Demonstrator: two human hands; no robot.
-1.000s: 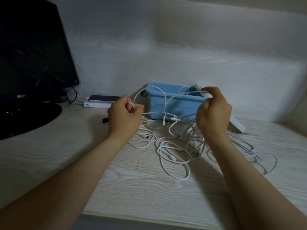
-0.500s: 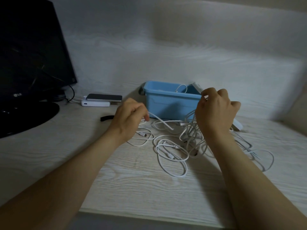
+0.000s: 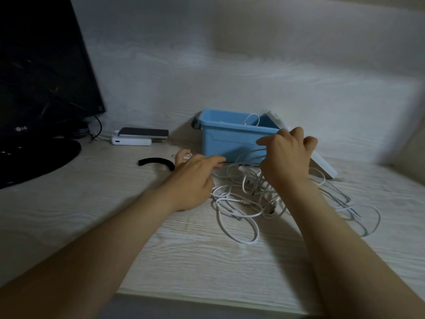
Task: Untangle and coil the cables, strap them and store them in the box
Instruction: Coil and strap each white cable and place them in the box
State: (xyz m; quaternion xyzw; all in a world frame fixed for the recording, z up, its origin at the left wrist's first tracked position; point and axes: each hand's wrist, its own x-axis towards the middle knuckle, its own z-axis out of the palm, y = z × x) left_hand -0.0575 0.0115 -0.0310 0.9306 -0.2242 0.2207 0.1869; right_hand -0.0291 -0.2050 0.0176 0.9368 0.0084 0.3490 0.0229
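Head view: right hand (image 3: 287, 157) grips raised strands of the tangled white cables (image 3: 239, 203) heaped beneath it. The left hand (image 3: 193, 178) lies outstretched alongside, fingers straight. Tugging upward could tighten knots or drag the blue plastic box (image 3: 220, 139) just beyond.

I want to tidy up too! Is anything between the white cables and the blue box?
Nothing visible. The blue box stands open right behind the white cables, its lid leaning at its side. The right hand grips some strands.

Dim, cool light, perhaps from the right, throws soft shadows across the counter (image 3: 96, 203); edges look bowed and blurred.
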